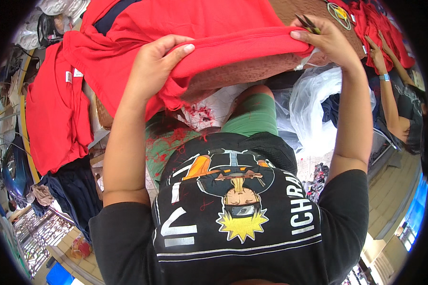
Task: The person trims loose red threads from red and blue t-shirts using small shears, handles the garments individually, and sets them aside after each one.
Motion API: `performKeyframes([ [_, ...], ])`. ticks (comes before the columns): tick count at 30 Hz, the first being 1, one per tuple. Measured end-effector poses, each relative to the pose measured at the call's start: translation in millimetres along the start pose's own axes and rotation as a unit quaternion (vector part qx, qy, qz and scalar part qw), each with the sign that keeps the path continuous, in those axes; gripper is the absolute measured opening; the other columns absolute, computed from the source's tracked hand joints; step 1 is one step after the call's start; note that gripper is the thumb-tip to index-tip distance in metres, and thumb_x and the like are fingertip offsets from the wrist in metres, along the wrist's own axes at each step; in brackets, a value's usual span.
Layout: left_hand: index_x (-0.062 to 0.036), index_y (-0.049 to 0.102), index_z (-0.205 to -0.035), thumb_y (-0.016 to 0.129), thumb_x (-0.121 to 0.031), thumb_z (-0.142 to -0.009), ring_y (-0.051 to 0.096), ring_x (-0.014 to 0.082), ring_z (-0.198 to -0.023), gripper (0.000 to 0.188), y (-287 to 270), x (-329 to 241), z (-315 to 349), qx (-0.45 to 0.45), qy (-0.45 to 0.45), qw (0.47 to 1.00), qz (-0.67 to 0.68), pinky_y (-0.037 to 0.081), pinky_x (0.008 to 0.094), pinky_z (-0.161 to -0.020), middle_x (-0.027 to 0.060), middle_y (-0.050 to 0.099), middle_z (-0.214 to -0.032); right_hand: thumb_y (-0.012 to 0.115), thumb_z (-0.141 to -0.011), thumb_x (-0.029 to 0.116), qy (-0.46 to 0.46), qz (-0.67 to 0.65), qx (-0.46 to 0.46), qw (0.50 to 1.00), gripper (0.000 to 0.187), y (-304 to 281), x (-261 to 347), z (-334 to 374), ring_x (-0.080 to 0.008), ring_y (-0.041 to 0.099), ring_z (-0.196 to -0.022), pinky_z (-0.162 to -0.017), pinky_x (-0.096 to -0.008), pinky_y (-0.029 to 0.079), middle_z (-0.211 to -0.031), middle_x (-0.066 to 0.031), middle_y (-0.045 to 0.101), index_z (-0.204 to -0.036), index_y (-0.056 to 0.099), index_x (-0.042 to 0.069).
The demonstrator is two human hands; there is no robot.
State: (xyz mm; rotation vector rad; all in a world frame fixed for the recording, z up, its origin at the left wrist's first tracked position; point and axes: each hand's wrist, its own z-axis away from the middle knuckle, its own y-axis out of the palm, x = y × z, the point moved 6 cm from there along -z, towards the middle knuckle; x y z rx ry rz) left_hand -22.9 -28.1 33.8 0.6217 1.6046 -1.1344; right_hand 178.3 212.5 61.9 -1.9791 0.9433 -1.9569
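Observation:
A red garment [214, 21] lies over the table in front of me, its folded edge drawn out toward my lap. My left hand [154, 66] pinches this edge, thumb on top. Farther right, my right hand [330, 40] grips the other end between thumb and fingers, so the edge is stretched between both hands. Small dark thread snips [309, 23] are also tucked in my right hand, blades pointing away to the left. Loose red threads [176, 137] cling to my green shorts and dark shirt. Fingers under the fabric are partly hidden.
Another red garment [59, 114] hangs at the left, with dark blue cloth [76, 190] below it. A translucent plastic bag [314, 109] sits beneath the table's right side. At far right, another person's hands [378, 54] rest on red cloth near a coil of thin cord [338, 14].

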Motion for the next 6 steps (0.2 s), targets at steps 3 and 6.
performKeyframes([
  [3,0.0011,0.066,-0.108,0.061,-0.022,-0.094,0.061,0.0107,-0.093,0.028,6.6,39.9,-18.0,0.005,-0.032,0.988,-0.150,0.048,0.0250,-0.085,0.0053,0.068,-0.097,0.073,-0.084,0.029,0.178,0.037,-0.013,0.983,0.031,22.4,-62.1,-12.1,-0.0058,0.054,-0.072,-0.066,-0.0228,0.047,-0.081,0.0035,0.062,-0.097,0.065,0.002],
  [6,-0.0088,0.068,-0.111,0.064,-0.027,-0.092,0.066,0.0215,-0.095,0.027,7.3,17.9,-13.0,-0.074,-0.005,0.959,-0.273,0.048,0.0260,-0.087,0.0120,0.070,-0.104,0.078,-0.076,0.044,0.212,0.166,-0.078,0.960,0.050,25.9,-69.4,-12.4,-0.0179,0.066,-0.081,-0.077,-0.0292,0.051,-0.090,-0.0130,0.071,-0.109,0.069,0.007],
])
